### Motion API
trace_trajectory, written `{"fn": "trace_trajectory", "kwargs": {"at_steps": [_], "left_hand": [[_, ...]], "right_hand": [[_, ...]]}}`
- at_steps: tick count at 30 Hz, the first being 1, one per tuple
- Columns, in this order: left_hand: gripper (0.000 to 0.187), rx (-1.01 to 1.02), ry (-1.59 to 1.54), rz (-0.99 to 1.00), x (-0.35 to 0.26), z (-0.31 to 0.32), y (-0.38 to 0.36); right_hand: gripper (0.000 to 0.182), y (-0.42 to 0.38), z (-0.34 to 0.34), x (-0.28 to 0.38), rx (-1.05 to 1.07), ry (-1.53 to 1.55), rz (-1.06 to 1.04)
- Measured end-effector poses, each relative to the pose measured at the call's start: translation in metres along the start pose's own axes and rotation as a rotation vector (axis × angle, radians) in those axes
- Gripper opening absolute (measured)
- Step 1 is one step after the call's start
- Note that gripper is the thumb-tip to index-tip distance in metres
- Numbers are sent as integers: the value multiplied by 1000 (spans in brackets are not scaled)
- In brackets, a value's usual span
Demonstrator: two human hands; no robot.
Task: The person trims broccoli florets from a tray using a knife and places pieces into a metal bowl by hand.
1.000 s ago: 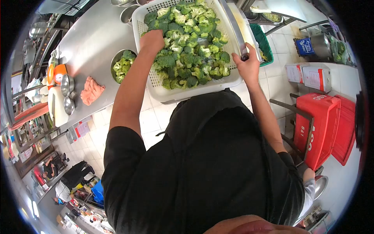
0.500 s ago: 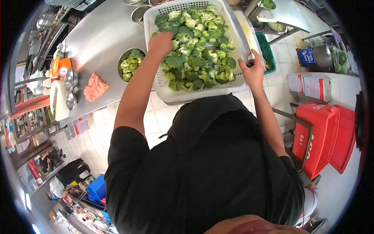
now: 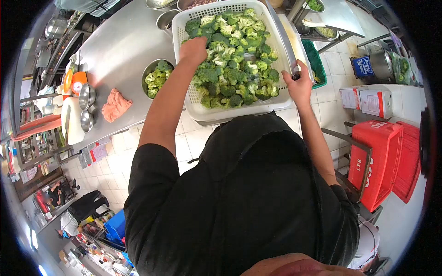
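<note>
A white perforated plastic basket (image 3: pixel 183 69) full of cut broccoli florets (image 3: pixel 230 76) is on the steel table in front of me. My left hand (image 3: pixel 194 49) is down at the florets near the basket's left side, fingers curled; what they hold is hidden. My right hand (image 3: pixel 299 83) is closed around the dark handle of a large knife (image 3: pixel 285 39), just outside the basket's right rim. The long blade points away from me along that rim. Left of the basket, a metal bowl (image 3: pixel 146 76) also contains broccoli florets.
The steel table (image 3: pixel 124 46) bears a crumpled pink cloth (image 3: pixel 115 105), small metal bowls (image 3: pixel 86 96) and an orange scale (image 3: pixel 79 79). Below its right edge is a green crate (image 3: pixel 313 64). A red bin (image 3: pixel 375 156) stands at right. Other people are in the background.
My left hand has moved slightly right over the florets. The view has shifted a little; the right hand still holds the knife in about the same place.
</note>
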State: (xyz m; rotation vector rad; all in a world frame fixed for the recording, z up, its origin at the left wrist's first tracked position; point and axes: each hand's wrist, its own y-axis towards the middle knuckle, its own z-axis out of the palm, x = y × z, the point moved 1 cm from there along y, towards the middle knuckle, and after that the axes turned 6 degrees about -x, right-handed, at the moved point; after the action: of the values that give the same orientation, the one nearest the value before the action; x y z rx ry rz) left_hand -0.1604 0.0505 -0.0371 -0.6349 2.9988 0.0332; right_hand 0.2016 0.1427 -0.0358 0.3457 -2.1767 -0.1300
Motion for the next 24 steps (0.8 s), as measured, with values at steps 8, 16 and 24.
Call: {"fn": "trace_trajectory", "kwargs": {"at_steps": [8,16,24], "left_hand": [[12,-245,-235,-30,13,12,1],[14,-126,-43,126,18,22,-1],[16,-101,9,139,14,19,1]], "right_hand": [[66,-1,2,-11,64,-14,38],[56,-2,-22,20,201,-93,173],[62,-4,-34,26,171,-77,76]]}}
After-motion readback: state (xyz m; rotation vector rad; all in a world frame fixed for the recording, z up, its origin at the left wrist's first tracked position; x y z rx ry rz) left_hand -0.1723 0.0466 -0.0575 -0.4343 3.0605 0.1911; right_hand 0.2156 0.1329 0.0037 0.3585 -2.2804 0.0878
